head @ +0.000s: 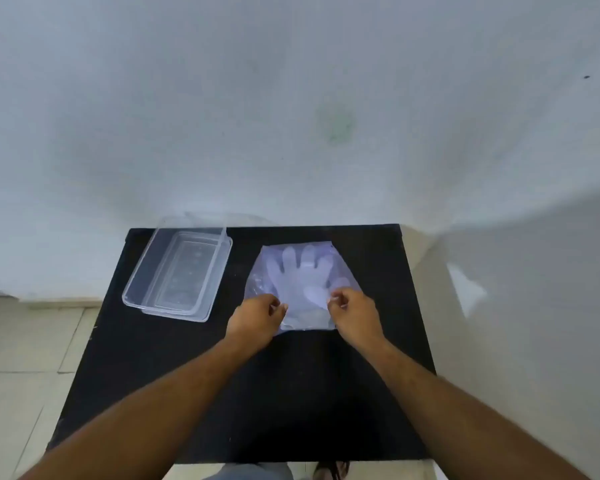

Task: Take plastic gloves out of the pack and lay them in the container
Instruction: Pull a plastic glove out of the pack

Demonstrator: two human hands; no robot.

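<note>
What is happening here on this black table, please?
A person is working at a clear pack of plastic gloves lying flat on the black table. The left hand and right hand each pinch the pack's near end, seemingly to open it. The clear container to the left appears empty; no glove is out yet.

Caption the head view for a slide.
Both hands, left hand and right hand, pinch the near end of the glove pack on a black table; clear container sits empty at left.
</note>
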